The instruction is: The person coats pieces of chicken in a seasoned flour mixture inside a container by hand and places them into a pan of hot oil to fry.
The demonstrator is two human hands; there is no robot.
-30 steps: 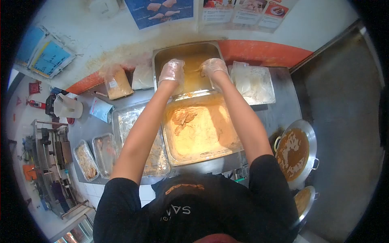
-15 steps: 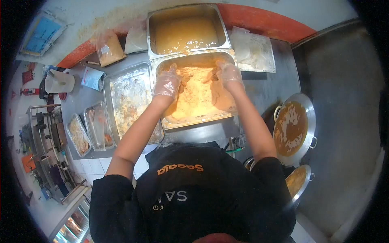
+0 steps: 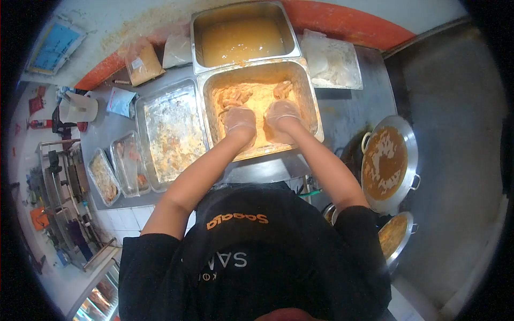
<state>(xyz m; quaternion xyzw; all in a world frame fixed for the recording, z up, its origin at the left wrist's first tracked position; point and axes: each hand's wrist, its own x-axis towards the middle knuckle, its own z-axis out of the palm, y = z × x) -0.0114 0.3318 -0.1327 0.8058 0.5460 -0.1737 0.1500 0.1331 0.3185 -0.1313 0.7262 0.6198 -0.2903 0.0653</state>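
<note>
Both hands are set inside the powder pan (image 3: 314, 99), upper centre of frame. The clear-gloved left hand (image 3: 241, 120) and right hand (image 3: 282, 115) are placed side by side, a strip of orange powder (image 3: 258, 101) left between. Grip: fingers hidden from above on both; how far open, and whether anything is held, cannot be told. Two coated pieces are seen beyond the gloves, toward the far wall: left piece (image 3: 234, 98) and right piece (image 3: 282, 90), contact with the fingers unclear.

Judged best practice: loose powder gathered from the sides, folded over the pieces and pressed evenly, the pieces kept apart, the gloves kept below the rim against spills.

Around: the liquid pan (image 3: 230, 15) is butted against the far edge, limiting reach there. The smeared tray (image 3: 171, 107) is crowded against the left side. A bag-covered tray (image 3: 332, 59) is noted upper right. Bare counter (image 3: 369, 85) is seen at right, a wok (image 3: 409, 155) beyond its edge.
</note>
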